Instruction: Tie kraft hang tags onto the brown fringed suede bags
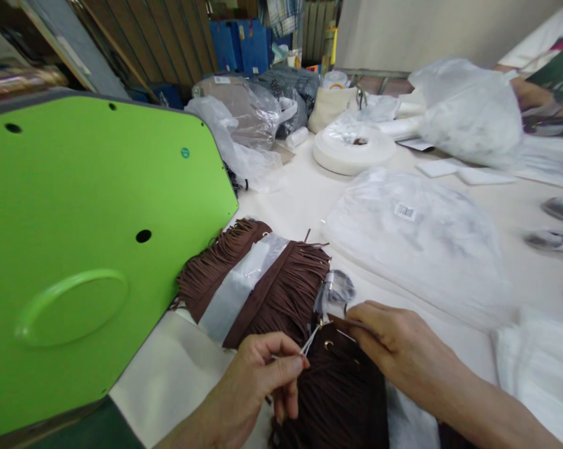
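A dark brown fringed bag point(341, 393) with gold eyelets lies in front of me at the table's near side. My left hand point(262, 374) is closed in a pinch on a thin white string point(311, 340), which runs up to a gold fitting at the bag's top corner. My right hand point(398, 349) grips a brown strip point(351, 325) at that same top edge; whether it is a strap or the bag's rim, I cannot tell. Just beyond sits a clear-wrapped hardware piece point(340, 287). Another brown fringed bag point(285, 293), banded with translucent wrap point(241, 284), lies behind my left hand.
A bright green panel point(89, 206) stands along the left. Across the white table are a clear plastic bag with a barcode label point(416, 231), a white tape roll point(341, 149), wrapped bags point(244, 103) and a stuffed plastic bag point(468, 112). Another person's hand point(534, 93) shows far right.
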Action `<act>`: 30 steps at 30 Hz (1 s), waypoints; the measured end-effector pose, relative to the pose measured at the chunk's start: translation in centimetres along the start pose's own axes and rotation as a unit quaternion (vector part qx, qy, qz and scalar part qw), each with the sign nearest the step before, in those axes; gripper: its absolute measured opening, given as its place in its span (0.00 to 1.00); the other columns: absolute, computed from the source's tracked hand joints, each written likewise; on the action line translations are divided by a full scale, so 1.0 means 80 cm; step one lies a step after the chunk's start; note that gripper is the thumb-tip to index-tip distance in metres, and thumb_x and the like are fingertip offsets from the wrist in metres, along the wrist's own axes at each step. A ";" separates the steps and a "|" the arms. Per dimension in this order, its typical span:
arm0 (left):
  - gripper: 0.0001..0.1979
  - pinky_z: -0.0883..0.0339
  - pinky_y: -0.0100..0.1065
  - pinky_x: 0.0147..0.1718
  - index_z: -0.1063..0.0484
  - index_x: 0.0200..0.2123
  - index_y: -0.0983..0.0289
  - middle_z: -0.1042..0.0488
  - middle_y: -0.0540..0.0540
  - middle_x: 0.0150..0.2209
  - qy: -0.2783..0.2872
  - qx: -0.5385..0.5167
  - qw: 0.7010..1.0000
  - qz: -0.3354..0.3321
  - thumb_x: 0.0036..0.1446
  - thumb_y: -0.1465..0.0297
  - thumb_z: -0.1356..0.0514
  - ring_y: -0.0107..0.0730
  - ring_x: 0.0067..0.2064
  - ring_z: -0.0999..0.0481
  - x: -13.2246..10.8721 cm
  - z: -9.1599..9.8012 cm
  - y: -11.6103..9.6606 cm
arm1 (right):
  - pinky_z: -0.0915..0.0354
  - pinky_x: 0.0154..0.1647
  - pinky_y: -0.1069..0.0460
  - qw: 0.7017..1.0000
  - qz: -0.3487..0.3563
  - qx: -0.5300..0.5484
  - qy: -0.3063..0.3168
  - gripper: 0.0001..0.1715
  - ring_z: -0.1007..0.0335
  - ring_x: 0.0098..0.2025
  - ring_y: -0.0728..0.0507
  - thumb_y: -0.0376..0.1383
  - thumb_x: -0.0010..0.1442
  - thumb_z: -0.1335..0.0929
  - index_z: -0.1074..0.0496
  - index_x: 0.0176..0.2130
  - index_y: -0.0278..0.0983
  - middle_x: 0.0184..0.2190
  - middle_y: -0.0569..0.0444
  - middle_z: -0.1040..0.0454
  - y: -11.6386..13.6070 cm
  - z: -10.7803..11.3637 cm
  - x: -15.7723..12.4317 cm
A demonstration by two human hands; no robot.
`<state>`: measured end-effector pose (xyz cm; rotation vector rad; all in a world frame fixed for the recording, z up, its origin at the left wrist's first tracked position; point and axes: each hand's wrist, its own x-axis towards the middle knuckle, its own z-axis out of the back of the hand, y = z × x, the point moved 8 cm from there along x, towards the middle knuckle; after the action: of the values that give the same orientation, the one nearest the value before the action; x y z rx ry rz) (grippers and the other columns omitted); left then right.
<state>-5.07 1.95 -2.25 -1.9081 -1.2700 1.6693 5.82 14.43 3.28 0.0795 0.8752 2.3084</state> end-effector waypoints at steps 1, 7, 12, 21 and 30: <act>0.14 0.46 0.21 0.14 0.32 0.27 0.67 0.34 0.48 0.17 -0.004 -0.046 0.999 -0.012 0.44 0.61 0.36 0.22 0.17 0.34 0.002 0.001 -0.004 | 0.45 0.22 0.53 0.998 -0.044 0.043 0.003 0.11 0.38 0.22 0.48 0.34 0.54 0.40 0.30 0.26 0.39 0.20 0.56 0.31 -0.008 0.002 -0.001; 0.13 0.39 0.21 0.19 0.31 0.31 0.68 0.29 0.51 0.25 0.009 -0.130 0.991 -0.033 0.44 0.66 0.35 0.28 0.27 0.26 0.014 -0.018 -0.019 | 0.47 0.20 0.55 0.891 -0.244 0.381 0.018 0.13 0.44 0.18 0.52 0.44 0.41 0.31 0.29 0.22 0.36 0.15 0.59 0.35 -0.045 -0.008 -0.013; 0.13 0.40 0.21 0.18 0.30 0.31 0.67 0.30 0.50 0.26 0.023 -0.104 0.994 -0.030 0.44 0.66 0.35 0.26 0.25 0.27 0.013 -0.034 -0.021 | 0.45 0.20 0.57 0.784 -0.300 0.532 0.110 0.15 0.38 0.19 0.53 0.41 0.41 0.28 0.32 0.25 0.35 0.19 0.58 0.30 -0.031 -0.058 -0.041; 0.17 0.37 0.23 0.20 0.26 0.30 0.66 0.30 0.53 0.24 0.007 -0.023 0.996 -0.086 0.46 0.57 0.35 0.26 0.24 0.29 -0.011 -0.014 0.001 | 0.41 0.22 0.59 0.724 -0.285 0.617 0.123 0.16 0.32 0.24 0.52 0.37 0.43 0.28 0.32 0.33 0.34 0.24 0.56 0.26 -0.001 -0.097 -0.041; 0.22 0.30 0.31 0.34 0.25 0.41 0.55 0.36 0.54 0.40 0.051 -0.050 0.995 -0.073 0.42 0.53 0.32 0.35 0.39 0.26 -0.027 -0.034 0.033 | 0.40 0.28 0.56 0.707 -0.296 0.640 0.048 0.17 0.36 0.25 0.52 0.40 0.42 0.27 0.33 0.30 0.34 0.24 0.57 0.29 0.003 -0.111 -0.037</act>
<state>-1.40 -0.32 -2.03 -1.8797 -1.4405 1.4422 5.54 7.45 -2.97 0.2234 2.0353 0.7725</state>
